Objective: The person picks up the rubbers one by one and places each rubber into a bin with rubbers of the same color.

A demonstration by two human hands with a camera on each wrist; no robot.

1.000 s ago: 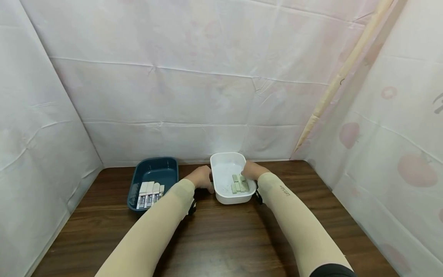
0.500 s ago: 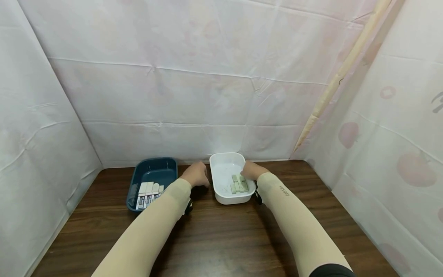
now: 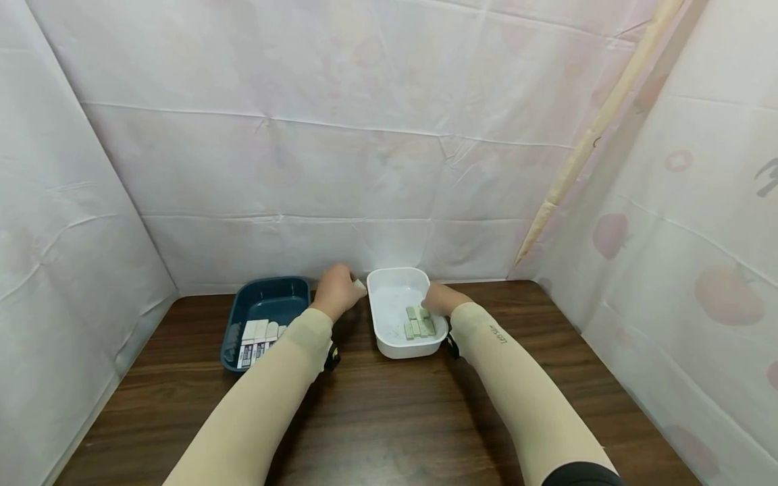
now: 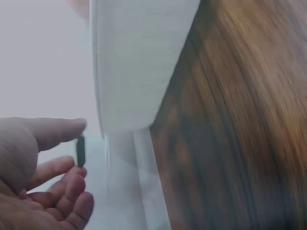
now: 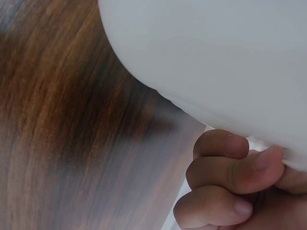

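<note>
A white tray [image 3: 398,349] stands on the brown table and holds several grey-green flat pieces [image 3: 419,324]. My right hand [image 3: 439,298] grips the tray's right rim, and in the right wrist view its fingers [image 5: 225,175] curl under the white tray's edge [image 5: 216,52]. My left hand [image 3: 337,291] hovers by the tray's far left corner. In the left wrist view the left hand [image 4: 43,191] pinches a small dark flat piece [image 4: 80,151] between thumb and fingers, beside the white tray's wall [image 4: 139,62].
A dark blue tray [image 3: 267,283] to the left holds several white erasers with dark labels [image 3: 260,335]. The wooden table [image 3: 389,418] is enclosed by white sheeting at the back and on both sides. A beige pole [image 3: 598,121] leans at the right.
My left hand has left the white tray's left rim and risen toward the tray's far left corner. The right hand stays on the right rim.
</note>
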